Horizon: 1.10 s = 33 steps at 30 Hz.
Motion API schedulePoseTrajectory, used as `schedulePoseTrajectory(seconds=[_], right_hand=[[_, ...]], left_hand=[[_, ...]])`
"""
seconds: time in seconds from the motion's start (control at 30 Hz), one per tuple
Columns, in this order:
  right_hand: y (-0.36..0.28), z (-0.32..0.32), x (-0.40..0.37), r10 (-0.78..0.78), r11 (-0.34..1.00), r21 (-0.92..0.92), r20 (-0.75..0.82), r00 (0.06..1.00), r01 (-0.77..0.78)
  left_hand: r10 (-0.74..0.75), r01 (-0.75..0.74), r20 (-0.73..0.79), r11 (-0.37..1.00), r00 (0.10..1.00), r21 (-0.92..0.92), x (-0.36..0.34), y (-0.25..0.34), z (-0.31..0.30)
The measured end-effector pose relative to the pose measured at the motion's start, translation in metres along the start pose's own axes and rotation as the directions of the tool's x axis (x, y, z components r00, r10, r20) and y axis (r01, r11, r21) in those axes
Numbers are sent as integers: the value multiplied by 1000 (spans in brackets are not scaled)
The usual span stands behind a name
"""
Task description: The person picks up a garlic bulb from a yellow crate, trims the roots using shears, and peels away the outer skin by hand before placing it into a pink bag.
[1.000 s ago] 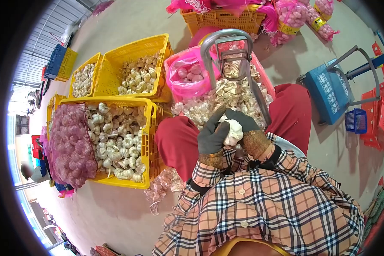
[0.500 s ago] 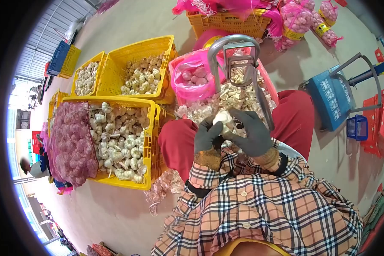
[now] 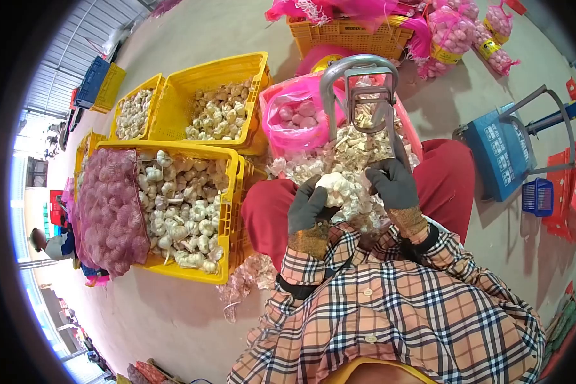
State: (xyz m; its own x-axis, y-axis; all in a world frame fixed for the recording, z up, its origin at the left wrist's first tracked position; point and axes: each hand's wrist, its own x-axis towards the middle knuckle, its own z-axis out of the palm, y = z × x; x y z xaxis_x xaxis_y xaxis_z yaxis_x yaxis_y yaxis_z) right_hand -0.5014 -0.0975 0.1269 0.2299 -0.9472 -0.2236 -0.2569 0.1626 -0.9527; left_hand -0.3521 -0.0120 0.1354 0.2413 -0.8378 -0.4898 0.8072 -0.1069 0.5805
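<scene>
Since half a second ago the right hand has let go of the bulb and drawn up and to the right, while the left hand has kept hold of it at about the same spot over the lap.

Far left, a pink mesh sack (image 3: pixel 105 214) full of garlic hangs over the edge of a yellow crate (image 3: pixel 227 211) of white bulbs; two more yellow crates (image 3: pixel 173 102) of garlic stand behind it. Next comes a pink bag (image 3: pixel 294 118) holding a few bulbs, and just beside it a grey metal frame (image 3: pixel 358 67) rises over a heap of papery garlic skins (image 3: pixel 345 150).

In front of that heap, the left hand (image 3: pixel 307 206) (grey glove, mustard cuff) is closed around the lower side of the garlic bulb (image 3: pixel 336 187), thumb and fingers wrapped against it. The right hand (image 3: pixel 395 184), gloved the same, sits just beside the bulb but apart from it, fingers curled inwards; whether it pinches a scrap of skin cannot be made out.

Further right, on the floor, stands a blue scale (image 3: pixel 493 150), then a small blue basket (image 3: pixel 536 195).
</scene>
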Motion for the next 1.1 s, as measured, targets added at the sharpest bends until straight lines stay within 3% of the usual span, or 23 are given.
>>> schedulePoseTrajectory(seconds=[0.07,0.1,0.13,0.17,0.2,0.23,0.27,0.3,0.4,0.43,0.57,0.6,0.63,0.67,0.73,0.77,0.83,0.87,0.93,0.97,1.0,1.07,1.1], right_hand=[[-23,-1,0,360,933,-75,161,919,-352],[-10,0,5,363,932,-75,154,919,-356],[-6,7,8,-289,924,-175,260,921,339],[-2,9,9,-769,465,-178,405,495,867],[0,5,6,-764,471,-185,404,503,863],[1,1,4,-421,745,-251,543,727,618],[-8,0,3,-2,883,-365,625,781,294],[-1,0,3,-137,869,-305,609,782,390],[23,3,6,-355,884,-80,526,773,461],[19,5,4,-227,933,-120,537,812,339],[48,9,2,-324,911,-53,519,791,408],[59,12,3,-184,978,181,499,847,106],[57,13,2,-32,895,397,515,857,-205],[54,10,-1,-32,894,398,515,857,-206],[34,0,-6,-139,988,138,549,824,74],[16,-2,-7,-450,826,-77,505,737,558],[1,2,-22,-332,840,-225,504,797,493],[-1,4,-31,-196,835,-378,476,857,401],[14,11,-42,-216,735,-421,598,772,532],[4,16,-51,-132,823,-416,523,842,388],[10,18,-53,-145,855,-356,532,834,376],[10,17,-48,-86,867,-375,537,839,329],[15,14,-44,-254,789,-385,504,825,479]], left_hand=[[-22,21,18,998,1000,53,4,-2,-5],[-20,19,8,988,1000,152,5,-5,-5],[-21,21,-3,969,1000,248,5,-7,-4],[-48,85,-101,912,994,402,6,-9,-4],[-59,94,-99,911,993,402,5,-11,-4],[-62,94,-91,910,994,404,5,-13,-4],[-60,90,-85,910,995,405,6,-14,-4],[-75,77,-19,969,997,234,4,-16,-4],[-40,-30,186,933,982,359,1,-18,-9],[-98,15,220,936,970,353,1,-17,-8],[-89,-19,190,865,978,501,-1,-12,-2],[-71,-60,204,816,977,574,0,-12,0],[-56,-100,218,759,974,643,-1,-12,2],[-56,-100,217,759,974,643,-3,-11,3],[-118,13,224,906,967,424,-4,-9,4],[-108,2,225,905,968,425,-5,-9,1],[-103,106,252,994,962,2,-1,-5,-4],[-84,85,256,996,963,7,5,1,-1],[21,-24,-24,989,999,-146,20,15,8],[110,-82,205,987,972,-141,42,24,0],[13,-18,-130,999,991,-43,64,26,-3],[35,-44,-42,968,999,-247,129,26,-37],[313,-298,34,856,949,422,132,31,-42]])
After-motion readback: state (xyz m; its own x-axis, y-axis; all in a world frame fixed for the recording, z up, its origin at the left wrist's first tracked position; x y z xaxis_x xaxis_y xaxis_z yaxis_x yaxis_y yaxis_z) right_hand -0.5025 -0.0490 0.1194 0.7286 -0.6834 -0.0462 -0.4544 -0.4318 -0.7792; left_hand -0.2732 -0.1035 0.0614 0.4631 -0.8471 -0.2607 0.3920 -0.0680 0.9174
